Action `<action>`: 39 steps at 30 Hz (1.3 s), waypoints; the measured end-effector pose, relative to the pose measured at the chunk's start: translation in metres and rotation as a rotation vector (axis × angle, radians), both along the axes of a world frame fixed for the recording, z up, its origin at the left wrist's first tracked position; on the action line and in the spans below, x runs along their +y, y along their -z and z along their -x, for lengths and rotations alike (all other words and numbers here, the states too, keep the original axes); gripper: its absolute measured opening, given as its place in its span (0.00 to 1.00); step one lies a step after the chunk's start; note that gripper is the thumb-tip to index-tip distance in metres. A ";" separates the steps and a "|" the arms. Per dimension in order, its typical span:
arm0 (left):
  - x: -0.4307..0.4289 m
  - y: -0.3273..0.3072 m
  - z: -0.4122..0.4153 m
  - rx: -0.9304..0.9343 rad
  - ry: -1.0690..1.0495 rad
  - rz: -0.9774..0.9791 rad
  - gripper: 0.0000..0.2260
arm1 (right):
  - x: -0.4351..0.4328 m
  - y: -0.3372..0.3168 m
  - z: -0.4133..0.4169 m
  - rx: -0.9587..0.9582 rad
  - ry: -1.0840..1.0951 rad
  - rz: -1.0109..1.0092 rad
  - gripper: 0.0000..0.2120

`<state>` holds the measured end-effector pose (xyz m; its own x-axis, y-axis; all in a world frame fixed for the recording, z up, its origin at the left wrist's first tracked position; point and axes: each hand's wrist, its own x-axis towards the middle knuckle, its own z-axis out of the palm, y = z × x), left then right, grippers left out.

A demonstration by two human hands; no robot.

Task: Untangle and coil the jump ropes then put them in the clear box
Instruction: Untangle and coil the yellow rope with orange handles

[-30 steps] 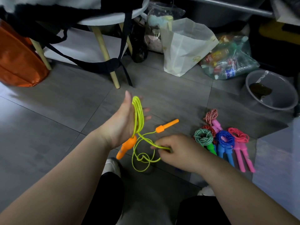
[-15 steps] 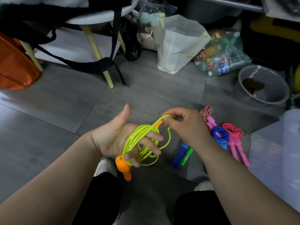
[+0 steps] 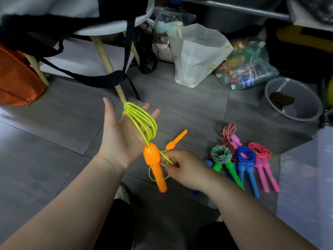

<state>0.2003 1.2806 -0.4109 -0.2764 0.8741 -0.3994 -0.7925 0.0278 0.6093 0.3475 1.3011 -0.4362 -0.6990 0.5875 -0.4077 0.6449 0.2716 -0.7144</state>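
View from the person's head, looking down at a grey tiled floor [image 3: 54,132]. The left hand [image 3: 122,139] is held palm up with the fingers straight and spread, its grip apart. Several loops of a yellow-green plastic jump rope [image 3: 142,120] are wound lengthwise around its fingers. One carrot-shaped orange plastic handle [image 3: 154,165] hangs from the loops at the heel of the palm, pointing down. The right hand [image 3: 183,168] sits just beside that handle, its grip clamped on a loose strand of the same rope between thumb and fingertips. A small slack loop dangles below. The second orange handle [image 3: 177,139] shows just above the right hand, tilted up to the right; whether it touches the floor cannot be told.

To the right, coiled ropes lie close together on the floor. There is a green-and-white braided rope with green handles [image 3: 221,154], a blue rope with blue handles [image 3: 246,156] and a pink rope with pink handles [image 3: 259,152]. Behind them lies a red-and-white braided rope with a pink handle [image 3: 229,129]. A clear plastic box [image 3: 306,186] fills the right edge, partly out of view, near the pink rope.

Further back stand a white paper bag [image 3: 196,56], a clear bag of bottles [image 3: 246,69] and a grey plastic bowl [image 3: 266,91]. At the left are an orange bag [image 3: 16,78] and a white round bench top on pale wooden legs [image 3: 115,27], draped with black straps.
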 end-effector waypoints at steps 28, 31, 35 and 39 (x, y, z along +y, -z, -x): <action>-0.015 0.012 0.025 -0.092 0.521 -0.272 0.25 | 0.019 -0.006 -0.011 0.201 0.290 0.270 0.12; -0.009 0.014 0.021 -0.018 0.230 -0.144 0.30 | 0.009 0.001 -0.005 0.059 0.117 0.132 0.12; -0.006 0.010 0.013 0.248 0.106 0.037 0.24 | -0.002 -0.006 0.000 0.007 -0.052 -0.032 0.10; -0.011 0.021 0.007 0.430 0.404 0.169 0.23 | -0.001 -0.023 0.000 0.035 -0.081 -0.207 0.08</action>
